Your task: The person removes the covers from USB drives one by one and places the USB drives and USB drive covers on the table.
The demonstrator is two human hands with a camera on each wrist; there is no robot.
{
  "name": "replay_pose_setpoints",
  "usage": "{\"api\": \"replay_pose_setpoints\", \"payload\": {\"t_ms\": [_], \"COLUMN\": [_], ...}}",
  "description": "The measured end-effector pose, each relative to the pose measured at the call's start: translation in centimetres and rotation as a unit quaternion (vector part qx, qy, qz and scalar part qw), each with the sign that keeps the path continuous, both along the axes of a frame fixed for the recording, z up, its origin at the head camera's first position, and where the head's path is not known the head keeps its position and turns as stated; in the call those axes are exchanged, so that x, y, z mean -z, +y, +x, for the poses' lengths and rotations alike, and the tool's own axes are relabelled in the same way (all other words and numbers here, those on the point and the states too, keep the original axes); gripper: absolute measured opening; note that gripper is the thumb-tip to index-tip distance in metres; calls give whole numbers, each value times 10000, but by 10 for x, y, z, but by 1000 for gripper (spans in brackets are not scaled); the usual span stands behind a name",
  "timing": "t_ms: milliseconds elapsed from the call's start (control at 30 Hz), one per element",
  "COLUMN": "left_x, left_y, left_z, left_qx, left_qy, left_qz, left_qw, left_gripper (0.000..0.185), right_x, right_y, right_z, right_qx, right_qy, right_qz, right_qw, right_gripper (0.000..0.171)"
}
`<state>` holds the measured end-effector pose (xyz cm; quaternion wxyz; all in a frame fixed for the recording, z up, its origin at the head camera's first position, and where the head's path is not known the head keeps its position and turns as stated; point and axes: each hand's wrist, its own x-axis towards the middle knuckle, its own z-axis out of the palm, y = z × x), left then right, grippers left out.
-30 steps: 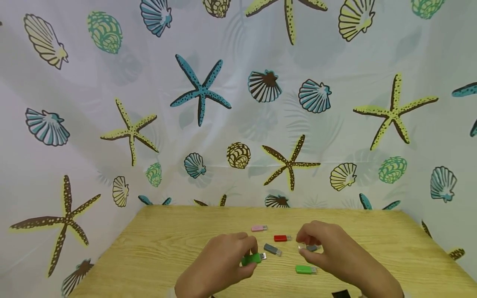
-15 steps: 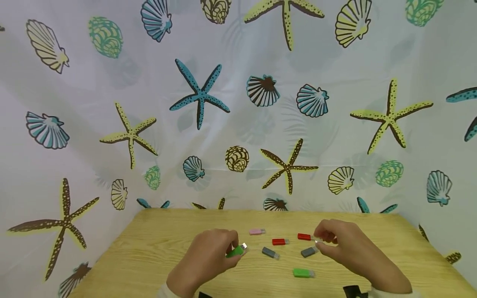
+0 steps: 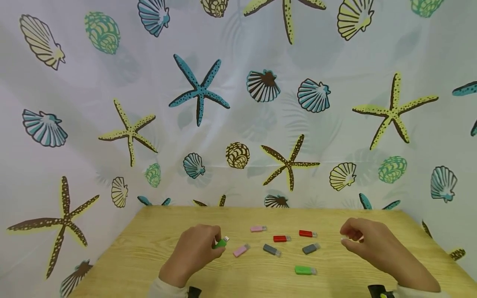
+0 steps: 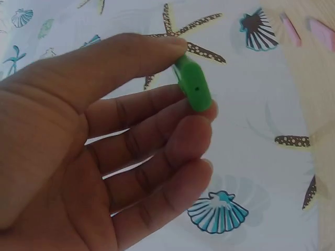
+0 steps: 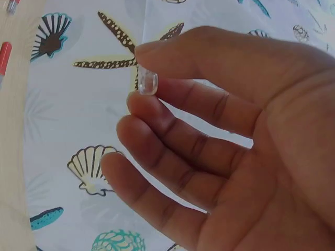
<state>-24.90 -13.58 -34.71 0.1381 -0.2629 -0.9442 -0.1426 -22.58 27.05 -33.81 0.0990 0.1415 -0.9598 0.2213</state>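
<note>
My left hand (image 3: 195,250) pinches a green USB stick (image 4: 194,86) between thumb and fingertips, its bare metal plug pointing up and away in the head view. In my right hand (image 3: 376,244), thumb and finger pinch a small clear plastic cap (image 5: 148,82). Both hands are raised above the wooden table, well apart. Closest to the left hand lies a pink USB stick (image 3: 241,250). A grey USB stick (image 3: 310,248) and a red USB stick (image 3: 307,234) lie to the left of the right hand.
Between the hands lie more USB sticks on the wooden table (image 3: 167,223): a far pink one (image 3: 258,228), another red one (image 3: 281,239), another grey one (image 3: 271,250) and a green one (image 3: 304,270). A shell-patterned curtain (image 3: 238,124) hangs behind and at both sides.
My hands have moved apart, the left going left with the green USB stick, the right going right with the clear cap. The near pink, right red and right grey sticks are now uncovered.
</note>
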Motion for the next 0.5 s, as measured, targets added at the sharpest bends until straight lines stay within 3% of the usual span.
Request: {"api": "replay_pose_setpoints", "payload": {"t_ms": [267, 500], "left_x": [12, 23], "left_y": [-15, -26], "left_z": [-7, -15], "left_qx": [-403, -983], "left_qy": [-438, -868], "left_qz": [-68, -127], "left_qw": [9982, 9913], "left_gripper": [21, 27], "right_x": [10, 23], "right_y": [14, 27], "right_z": [-7, -14], "right_qx": [398, 572], "right_qy": [-304, -731], "right_qz": [2, -91], "right_qw": [9987, 9956], "right_gripper": [11, 11]}}
